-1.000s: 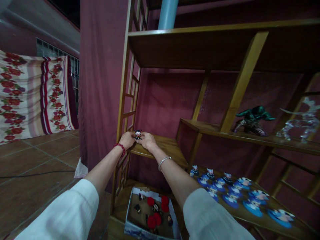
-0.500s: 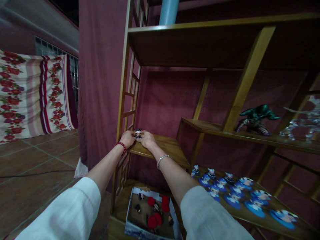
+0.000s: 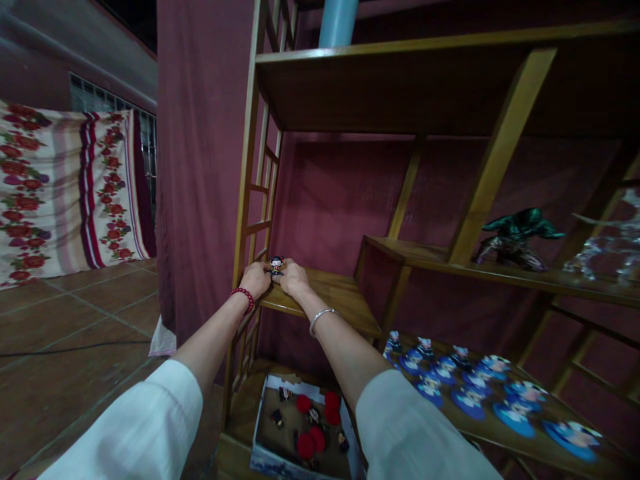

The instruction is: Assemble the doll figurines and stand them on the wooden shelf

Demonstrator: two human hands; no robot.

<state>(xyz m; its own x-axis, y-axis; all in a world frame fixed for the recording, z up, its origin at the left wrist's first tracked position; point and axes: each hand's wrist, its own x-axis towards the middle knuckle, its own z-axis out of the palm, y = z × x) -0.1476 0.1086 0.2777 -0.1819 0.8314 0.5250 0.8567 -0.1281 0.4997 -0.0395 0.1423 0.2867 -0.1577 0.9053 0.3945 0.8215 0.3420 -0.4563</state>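
A small black-haired doll figurine (image 3: 277, 265) is upright at the left end of the middle wooden shelf (image 3: 340, 297). My left hand (image 3: 256, 280), with a red bead bracelet at the wrist, grips it from the left. From the other side my right hand (image 3: 295, 279), wearing a silver bangle, has its fingers closed on the same figurine. The figurine's lower part is partly hidden by my fingers. Below, an open cardboard box (image 3: 256, 427) holds several similar figurines and red round pieces (image 3: 306, 445).
Several blue-based figurines (image 3: 467, 400) stand in rows on the lower right shelf. A dark green statuette (image 3: 523, 237) and a clear, glassy ornament (image 3: 610, 243) are on the right shelf. Lattice posts (image 3: 250, 167) edge the left side. A light blue cylinder (image 3: 339, 23) stands above.
Both hands remain at the figurine with almost no movement. The view has shifted very slightly.
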